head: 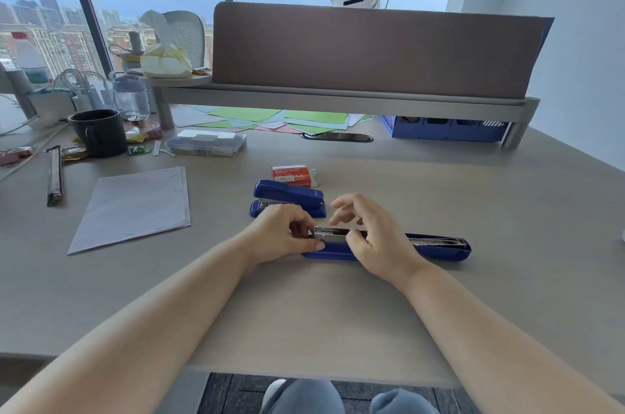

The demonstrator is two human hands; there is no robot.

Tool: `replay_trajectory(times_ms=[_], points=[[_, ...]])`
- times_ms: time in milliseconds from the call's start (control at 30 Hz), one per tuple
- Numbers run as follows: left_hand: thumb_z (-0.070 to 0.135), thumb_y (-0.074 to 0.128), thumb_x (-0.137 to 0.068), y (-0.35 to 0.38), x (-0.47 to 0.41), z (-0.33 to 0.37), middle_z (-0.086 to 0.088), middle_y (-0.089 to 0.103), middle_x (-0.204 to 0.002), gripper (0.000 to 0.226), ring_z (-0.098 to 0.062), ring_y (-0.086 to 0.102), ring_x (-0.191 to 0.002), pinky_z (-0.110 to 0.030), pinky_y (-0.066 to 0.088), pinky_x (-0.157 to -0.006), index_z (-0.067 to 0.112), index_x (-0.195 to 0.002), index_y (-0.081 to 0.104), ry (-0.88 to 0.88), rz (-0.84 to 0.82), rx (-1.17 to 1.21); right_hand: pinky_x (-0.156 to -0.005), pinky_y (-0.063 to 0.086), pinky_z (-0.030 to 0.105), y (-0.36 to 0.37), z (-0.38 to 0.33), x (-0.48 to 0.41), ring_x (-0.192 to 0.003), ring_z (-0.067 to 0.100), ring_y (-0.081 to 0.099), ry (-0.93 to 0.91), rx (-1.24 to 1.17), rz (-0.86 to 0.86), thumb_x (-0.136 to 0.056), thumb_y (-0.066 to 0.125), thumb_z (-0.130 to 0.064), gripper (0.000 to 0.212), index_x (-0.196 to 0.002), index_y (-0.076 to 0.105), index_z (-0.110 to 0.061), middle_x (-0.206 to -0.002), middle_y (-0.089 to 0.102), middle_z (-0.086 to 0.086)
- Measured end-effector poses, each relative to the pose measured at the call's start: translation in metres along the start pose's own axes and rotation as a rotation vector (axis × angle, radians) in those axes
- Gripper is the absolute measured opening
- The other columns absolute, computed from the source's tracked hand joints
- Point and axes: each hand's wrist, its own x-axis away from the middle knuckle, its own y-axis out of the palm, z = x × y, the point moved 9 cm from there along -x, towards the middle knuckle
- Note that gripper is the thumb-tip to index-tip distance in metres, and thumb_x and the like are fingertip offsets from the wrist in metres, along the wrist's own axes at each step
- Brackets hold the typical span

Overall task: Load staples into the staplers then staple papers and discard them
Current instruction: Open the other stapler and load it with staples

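A blue stapler (436, 249) lies flat on the desk, swung fully open, its metal staple channel (329, 233) bare at the left end. My left hand (282, 232) grips that left end, thumb on the blue base. My right hand (368, 237) rests over the middle of the open stapler, thumb and forefinger pinched at the channel; whether staples sit between them is hidden. A second blue stapler (287, 195), closed, stands just behind my hands. A red staple box (291, 175) lies behind it. A stack of white papers (135, 207) sits to the left.
Coloured paper sheets (287, 121) lie under the monitor shelf, beside a blue basket (443, 131). A dark mug (99, 132), a clear plastic case (206, 142) and a black strip (54, 177) sit at the left. A person in a headset sits beyond the brown divider (372, 51).
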Motion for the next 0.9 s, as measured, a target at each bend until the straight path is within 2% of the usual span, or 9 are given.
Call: replay_trajectory(times_ms=[67,167,300,400,533,633,733,833,900], points=[[0.030,0.077,-0.069,0.000,0.000,0.000,0.008,0.059,-0.073,0.021,-0.009,0.052,-0.066,-0.021,0.044,-0.063,0.033,-0.070,0.056,-0.002,0.002,-0.019,-0.073,0.043,0.015,-0.008,0.004,-0.002,-0.087,0.010,0.054,-0.004,0.070,0.035,-0.080,0.049,-0.002,0.024,-0.096,0.057,-0.018,-0.089,0.060,-0.005],[0.031,0.075,-0.071,-0.002,0.001,0.003,0.012,0.055,-0.075,0.019,-0.006,0.050,-0.065,-0.014,0.040,-0.060,0.027,-0.073,0.056,0.016,0.019,-0.081,-0.072,0.050,0.032,-0.015,0.021,-0.002,-0.080,0.013,0.054,0.064,0.160,-0.001,-0.083,0.055,-0.018,0.006,-0.083,0.061,-0.018,-0.082,0.060,-0.005],[0.031,0.072,-0.074,-0.003,0.000,0.002,0.012,0.055,-0.072,0.018,-0.006,0.051,-0.066,-0.014,0.040,-0.060,0.022,-0.082,0.059,0.010,0.018,-0.114,-0.072,0.047,0.036,-0.021,0.045,0.012,-0.078,0.017,0.055,0.197,0.283,-0.124,-0.080,0.060,-0.044,0.024,-0.084,0.061,-0.021,-0.081,0.057,-0.007],[0.030,0.071,-0.075,-0.002,-0.001,0.001,0.009,0.057,-0.071,0.017,-0.007,0.051,-0.066,-0.018,0.041,-0.059,0.020,-0.083,0.060,0.009,0.008,-0.145,-0.075,0.048,0.039,-0.034,0.062,0.025,-0.082,0.021,0.057,0.256,0.331,-0.135,-0.075,0.065,-0.046,0.026,-0.084,0.060,-0.022,-0.084,0.058,-0.004],[0.031,0.069,-0.077,-0.001,-0.002,0.001,0.006,0.058,-0.075,0.016,-0.011,0.053,-0.069,-0.019,0.041,-0.060,0.020,-0.085,0.059,0.013,-0.003,-0.193,-0.072,0.048,0.041,-0.053,0.086,0.037,-0.078,0.025,0.058,0.350,0.348,-0.085,-0.067,0.071,-0.051,0.033,-0.074,0.055,-0.023,-0.081,0.061,0.002],[0.028,0.067,-0.079,-0.001,-0.002,0.003,0.011,0.054,-0.072,0.012,-0.007,0.050,-0.065,-0.016,0.035,-0.057,0.023,-0.084,0.057,0.014,0.006,-0.202,-0.067,0.046,0.038,-0.068,0.097,0.048,-0.074,0.024,0.055,0.405,0.345,-0.018,-0.061,0.076,-0.049,0.035,-0.067,0.054,-0.023,-0.073,0.054,-0.003],[0.026,0.067,-0.079,-0.001,-0.001,0.007,0.013,0.053,-0.070,0.012,-0.006,0.048,-0.063,-0.016,0.032,-0.056,0.028,-0.079,0.055,0.015,0.026,-0.178,-0.065,0.045,0.036,-0.076,0.105,0.058,-0.067,0.019,0.055,0.469,0.140,0.066,-0.055,0.084,-0.036,0.034,-0.061,0.051,-0.027,-0.067,0.056,-0.008],[0.025,0.068,-0.079,-0.001,-0.001,0.006,0.012,0.053,-0.070,0.014,-0.006,0.048,-0.063,-0.016,0.033,-0.056,0.029,-0.079,0.055,0.005,0.034,-0.145,-0.064,0.044,0.030,-0.084,0.104,0.062,-0.065,0.014,0.055,0.486,-0.044,0.173,-0.054,0.087,-0.022,0.036,-0.072,0.057,-0.021,-0.070,0.060,-0.006],[0.025,0.068,-0.079,-0.001,-0.001,0.005,0.010,0.054,-0.071,0.012,-0.007,0.048,-0.063,-0.016,0.034,-0.057,0.026,-0.082,0.057,-0.005,0.033,-0.140,-0.062,0.042,0.021,-0.091,0.097,0.062,-0.068,0.009,0.053,0.457,-0.069,0.239,-0.052,0.088,-0.021,0.047,-0.085,0.055,-0.022,-0.076,0.054,-0.009]])
